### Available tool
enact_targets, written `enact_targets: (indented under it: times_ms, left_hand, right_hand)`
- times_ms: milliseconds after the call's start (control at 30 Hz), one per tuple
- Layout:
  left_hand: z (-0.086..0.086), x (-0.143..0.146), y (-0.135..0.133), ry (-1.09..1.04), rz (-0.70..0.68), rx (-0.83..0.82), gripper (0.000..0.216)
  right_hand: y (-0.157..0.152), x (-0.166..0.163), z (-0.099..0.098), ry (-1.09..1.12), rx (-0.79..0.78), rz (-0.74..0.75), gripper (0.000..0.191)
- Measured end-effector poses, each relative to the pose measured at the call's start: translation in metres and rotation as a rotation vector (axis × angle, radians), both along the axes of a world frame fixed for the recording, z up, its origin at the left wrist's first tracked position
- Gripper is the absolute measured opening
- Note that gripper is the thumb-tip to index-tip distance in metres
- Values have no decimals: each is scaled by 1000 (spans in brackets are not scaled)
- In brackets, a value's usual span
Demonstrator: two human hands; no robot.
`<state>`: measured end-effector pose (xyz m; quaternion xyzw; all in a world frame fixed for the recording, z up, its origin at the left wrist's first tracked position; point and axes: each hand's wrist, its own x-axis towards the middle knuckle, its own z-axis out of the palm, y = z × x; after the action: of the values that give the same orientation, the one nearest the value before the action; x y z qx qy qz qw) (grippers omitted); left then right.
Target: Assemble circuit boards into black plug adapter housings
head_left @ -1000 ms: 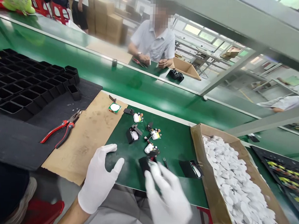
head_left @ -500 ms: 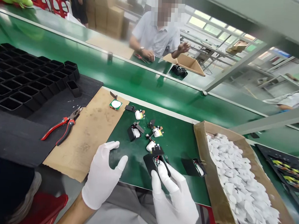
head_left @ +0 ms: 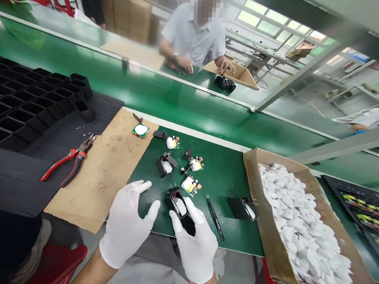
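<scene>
Wearing a white glove, my right hand (head_left: 195, 238) grips a black plastic housing (head_left: 171, 195) between thumb and fingers. Its open end faces up, showing a white pad and red wires inside. My left hand (head_left: 127, 223), also gloved, is open with fingers apart, just left of that housing and not touching it. Black tweezers (head_left: 215, 218) lie right of my right hand. Beyond the hands are small circuit boards with white pads (head_left: 187, 184) and another filled black housing (head_left: 166, 167). One more filled housing (head_left: 241, 208) lies at the right.
A cardboard box (head_left: 253, 182) of white pads (head_left: 299, 222) stands at right. Red-handled pliers (head_left: 71, 160) lie left, beside rows of empty black housings (head_left: 31, 97). A board (head_left: 140, 130) sits on brown paper (head_left: 113, 155). Across the green divider (head_left: 166, 95) a co-worker (head_left: 194, 37) sits.
My right hand has moved left with the housing and turned its open end up. The tweezers now show fully on the table. The co-worker's raised hand has come down toward some black housings.
</scene>
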<state>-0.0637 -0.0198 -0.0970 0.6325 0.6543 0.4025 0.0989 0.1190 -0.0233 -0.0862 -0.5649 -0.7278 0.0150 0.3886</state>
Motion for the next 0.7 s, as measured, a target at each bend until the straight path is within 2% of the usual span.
enact_targets:
  times_ms: [167, 333, 433, 533, 633, 700]
  left_hand:
    - [6, -2, -4, 176, -212, 12, 48]
    - [18, 5, 4, 203, -295, -36, 52]
    - [16, 20, 9, 202, -258, -26, 55]
    - [10, 36, 11, 197, -153, 6, 54]
    - [10, 44, 11, 215, -92, 55, 41]
    - [12, 45, 11, 207, -87, 65, 39]
  right_hand:
    - [6, 2, 0, -106, -97, 103, 42]
    - [14, 5, 2, -84, -101, 174, 35]
    - [13, 7, 2, -70, -99, 171, 33]
    - [8, 10, 0, -35, -121, 119, 37]
    - [3, 15, 2, 115, -195, 44, 43]
    - [2, 18, 5, 207, -256, 69, 41]
